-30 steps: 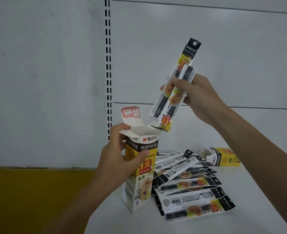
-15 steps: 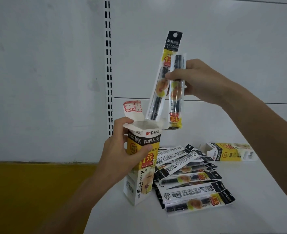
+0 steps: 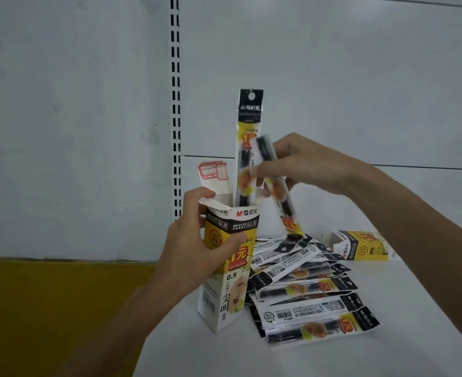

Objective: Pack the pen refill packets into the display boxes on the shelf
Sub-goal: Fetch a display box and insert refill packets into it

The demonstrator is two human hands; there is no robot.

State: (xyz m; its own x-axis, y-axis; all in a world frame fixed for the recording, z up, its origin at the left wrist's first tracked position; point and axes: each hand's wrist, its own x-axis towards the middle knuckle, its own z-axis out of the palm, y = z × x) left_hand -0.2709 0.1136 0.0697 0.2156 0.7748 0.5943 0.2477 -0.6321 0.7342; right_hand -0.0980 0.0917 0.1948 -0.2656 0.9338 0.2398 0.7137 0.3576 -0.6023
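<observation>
Cardboard display box (image 3: 236,292), yellow and white, stands on end on the white shelf (image 3: 404,346) at its left front part, top flap (image 3: 213,172) raised and mouth open upward. Left hand (image 3: 197,254) grips the box round its upper half, thumb across the front panel, fingers curled at the left rim; judged to be steadying it.

Right hand (image 3: 308,164) sits just above and right of the mouth, fingers curled, pinching two pen refill packets. First packet (image 3: 249,123) is vertical, lower end inside the mouth, black header well clear above. Second packet (image 3: 285,206) is blurred and tilted: upper end by the fingers, lower end outside the box on its right side, over the loose pile (image 3: 308,292).

Governing relation: the second packet's long axis leans away from the box's upright axis, and its lower tip lies right of and below the rim. Judgement: that tip must come up over the rim and leftward, axis righted alongside the first packet, before it can descend. The right hand is nearer and alone free for this. Risk: snagging the rim, or dragging the first packet out.

Pile packets lie flat and overlapping just right of the box. Second display box (image 3: 360,247) lies on its side at rear right, well apart. Packing judged at an early stage
</observation>
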